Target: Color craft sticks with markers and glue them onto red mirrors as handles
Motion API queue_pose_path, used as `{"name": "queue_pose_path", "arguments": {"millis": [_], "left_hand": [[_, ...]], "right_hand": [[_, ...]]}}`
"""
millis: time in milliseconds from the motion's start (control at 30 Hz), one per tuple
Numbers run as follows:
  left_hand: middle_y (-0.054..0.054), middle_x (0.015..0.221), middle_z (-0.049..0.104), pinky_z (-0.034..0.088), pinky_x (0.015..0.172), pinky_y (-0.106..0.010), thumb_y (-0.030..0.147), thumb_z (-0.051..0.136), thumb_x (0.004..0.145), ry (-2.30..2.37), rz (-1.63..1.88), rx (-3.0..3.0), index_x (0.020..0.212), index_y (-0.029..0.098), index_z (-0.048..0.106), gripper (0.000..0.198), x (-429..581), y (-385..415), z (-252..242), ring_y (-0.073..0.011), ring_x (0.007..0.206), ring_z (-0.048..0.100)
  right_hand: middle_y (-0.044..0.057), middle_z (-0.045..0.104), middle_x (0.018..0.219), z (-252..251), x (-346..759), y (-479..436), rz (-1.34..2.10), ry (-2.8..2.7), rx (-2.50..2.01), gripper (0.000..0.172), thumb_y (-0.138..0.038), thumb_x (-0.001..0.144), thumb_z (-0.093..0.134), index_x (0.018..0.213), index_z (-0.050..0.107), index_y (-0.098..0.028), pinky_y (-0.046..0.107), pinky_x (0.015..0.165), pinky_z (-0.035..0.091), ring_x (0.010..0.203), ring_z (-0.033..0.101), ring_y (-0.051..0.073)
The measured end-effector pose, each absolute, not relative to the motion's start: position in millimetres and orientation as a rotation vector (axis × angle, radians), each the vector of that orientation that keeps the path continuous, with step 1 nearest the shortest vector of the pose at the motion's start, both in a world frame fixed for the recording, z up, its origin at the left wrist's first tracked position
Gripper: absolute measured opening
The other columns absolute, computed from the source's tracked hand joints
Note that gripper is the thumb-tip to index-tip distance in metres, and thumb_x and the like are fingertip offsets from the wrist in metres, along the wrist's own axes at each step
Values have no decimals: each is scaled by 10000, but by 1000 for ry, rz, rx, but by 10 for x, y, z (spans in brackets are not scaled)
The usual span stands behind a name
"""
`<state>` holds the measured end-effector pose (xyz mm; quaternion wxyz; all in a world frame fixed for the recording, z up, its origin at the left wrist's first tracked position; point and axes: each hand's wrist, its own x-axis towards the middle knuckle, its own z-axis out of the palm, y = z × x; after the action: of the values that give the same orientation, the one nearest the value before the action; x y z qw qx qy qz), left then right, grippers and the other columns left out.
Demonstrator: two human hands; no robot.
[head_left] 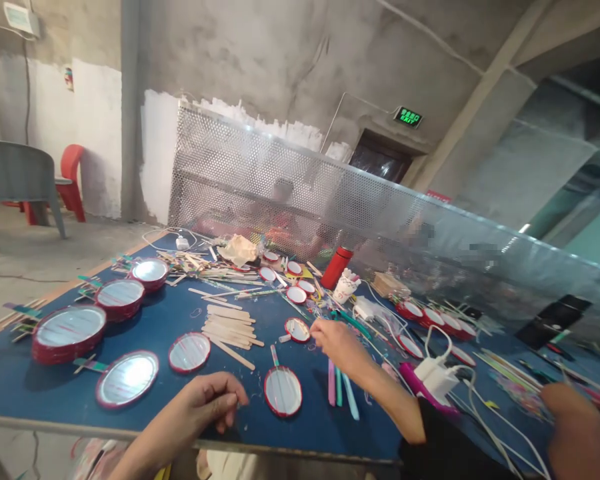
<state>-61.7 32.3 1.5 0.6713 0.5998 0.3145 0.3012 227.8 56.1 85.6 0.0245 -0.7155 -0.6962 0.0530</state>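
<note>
My left hand (pixel 215 403) hovers by the table's front edge, fingers loosely curled and thumb against them, with nothing visible in it. Just right of it lies a round mirror-like disc with a red rim (pixel 283 392), a green and purple stick at its top. My right hand (pixel 336 343) reaches forward with fingertips pinched at the edge of a small red-rimmed disc (pixel 296 329); what they pinch is too small to make out. Beneath my right forearm lie pink and teal strips (pixel 339 383). Further left are two more red-rimmed discs, one nearer (pixel 128 379) and one beyond (pixel 189 352).
Stacks of red-rimmed discs (pixel 70 333) stand at the left. Wooden craft sticks (pixel 230 327) lie mid-table. Behind are a red bottle (pixel 337 267) and a patterned cup (pixel 347 287). White chargers with cables (pixel 437 373) sit at right, near another person's blurred arm (pixel 577 427). A perforated metal screen (pixel 260 180) borders the back.
</note>
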Motion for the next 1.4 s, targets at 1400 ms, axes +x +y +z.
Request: {"name": "queue_pose_path", "arguments": {"millis": [1400], "left_hand": [[79,501,471,213,504,-231,878,619,735,691,820,1500,733,187,539,695,-535,397,-181,-80,474,324]], "right_hand": [[66,686,1168,606,2248,992,93,-2125,-2228,302,-384,996,650,1202,649,-163,409,871,596,991,692,202]]}}
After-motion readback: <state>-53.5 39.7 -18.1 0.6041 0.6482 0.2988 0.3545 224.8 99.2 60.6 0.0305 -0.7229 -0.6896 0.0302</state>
